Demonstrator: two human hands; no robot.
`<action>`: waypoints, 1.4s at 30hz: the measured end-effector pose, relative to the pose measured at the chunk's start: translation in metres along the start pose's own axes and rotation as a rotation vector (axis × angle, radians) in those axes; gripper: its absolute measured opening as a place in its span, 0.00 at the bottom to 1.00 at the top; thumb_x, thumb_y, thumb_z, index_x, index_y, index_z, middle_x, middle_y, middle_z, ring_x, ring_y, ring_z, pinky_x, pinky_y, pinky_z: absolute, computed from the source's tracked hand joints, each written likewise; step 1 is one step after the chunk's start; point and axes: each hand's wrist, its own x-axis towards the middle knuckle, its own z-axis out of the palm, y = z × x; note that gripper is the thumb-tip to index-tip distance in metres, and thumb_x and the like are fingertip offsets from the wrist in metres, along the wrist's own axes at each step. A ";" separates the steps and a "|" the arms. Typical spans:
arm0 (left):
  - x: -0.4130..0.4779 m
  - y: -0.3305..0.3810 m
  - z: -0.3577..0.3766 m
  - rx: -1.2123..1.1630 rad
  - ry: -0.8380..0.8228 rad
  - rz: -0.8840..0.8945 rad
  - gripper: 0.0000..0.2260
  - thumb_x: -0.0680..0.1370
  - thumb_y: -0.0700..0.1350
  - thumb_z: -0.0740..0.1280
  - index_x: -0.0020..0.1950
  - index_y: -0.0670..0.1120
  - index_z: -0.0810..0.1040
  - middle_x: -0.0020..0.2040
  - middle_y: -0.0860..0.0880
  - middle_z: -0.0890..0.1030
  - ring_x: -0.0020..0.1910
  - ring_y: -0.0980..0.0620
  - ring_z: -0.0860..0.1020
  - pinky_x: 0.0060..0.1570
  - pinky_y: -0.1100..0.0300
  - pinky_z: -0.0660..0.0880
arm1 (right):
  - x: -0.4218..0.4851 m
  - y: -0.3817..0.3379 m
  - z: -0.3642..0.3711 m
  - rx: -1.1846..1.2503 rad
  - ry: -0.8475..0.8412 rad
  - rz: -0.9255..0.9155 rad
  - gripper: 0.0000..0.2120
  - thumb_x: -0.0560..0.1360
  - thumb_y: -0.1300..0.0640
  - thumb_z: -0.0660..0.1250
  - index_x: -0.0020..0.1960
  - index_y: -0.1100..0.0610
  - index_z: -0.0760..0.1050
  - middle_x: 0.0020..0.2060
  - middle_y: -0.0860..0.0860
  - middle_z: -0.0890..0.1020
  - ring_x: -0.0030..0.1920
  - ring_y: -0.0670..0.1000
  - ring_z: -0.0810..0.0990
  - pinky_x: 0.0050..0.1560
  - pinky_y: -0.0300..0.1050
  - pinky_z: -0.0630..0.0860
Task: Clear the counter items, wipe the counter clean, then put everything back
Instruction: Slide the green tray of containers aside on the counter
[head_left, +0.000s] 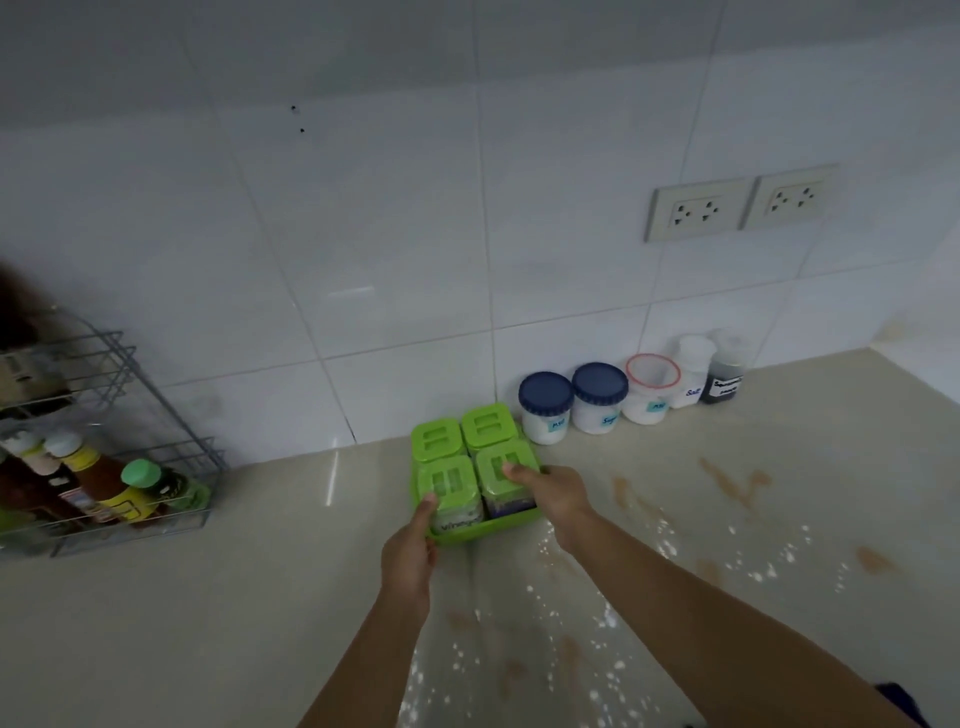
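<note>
Left hand (410, 558) and right hand (558, 499) grip the green tray (470, 531) of four jars (488, 427), fingers curled round its sides, thumbs on lids.

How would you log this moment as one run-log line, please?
left hand: holds green tray | right hand: holds green tray | counter: stained, not yet wiped

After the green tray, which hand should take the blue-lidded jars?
Probably the right hand: it grips the green tray's right side, nearest the blue-lidded jars; the left hand holds its left side.
</note>
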 end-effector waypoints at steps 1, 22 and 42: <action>-0.014 -0.001 0.000 0.000 0.002 0.010 0.08 0.73 0.51 0.72 0.41 0.47 0.80 0.36 0.50 0.76 0.34 0.55 0.72 0.43 0.60 0.71 | -0.012 -0.001 -0.006 0.016 -0.006 -0.004 0.17 0.68 0.50 0.76 0.51 0.59 0.82 0.46 0.55 0.85 0.48 0.54 0.82 0.48 0.44 0.74; -0.170 -0.119 0.301 0.194 -0.296 -0.027 0.21 0.73 0.53 0.71 0.53 0.35 0.78 0.31 0.49 0.73 0.28 0.54 0.69 0.30 0.60 0.66 | -0.072 -0.015 -0.378 0.100 0.346 -0.089 0.11 0.71 0.57 0.73 0.50 0.62 0.82 0.39 0.55 0.85 0.36 0.51 0.82 0.34 0.37 0.78; -0.163 -0.224 0.473 0.557 -0.245 0.063 0.23 0.76 0.61 0.61 0.53 0.43 0.81 0.53 0.41 0.81 0.54 0.41 0.79 0.57 0.46 0.76 | 0.035 -0.013 -0.557 -0.478 0.520 0.116 0.25 0.72 0.53 0.67 0.68 0.58 0.71 0.66 0.57 0.73 0.68 0.60 0.67 0.65 0.53 0.66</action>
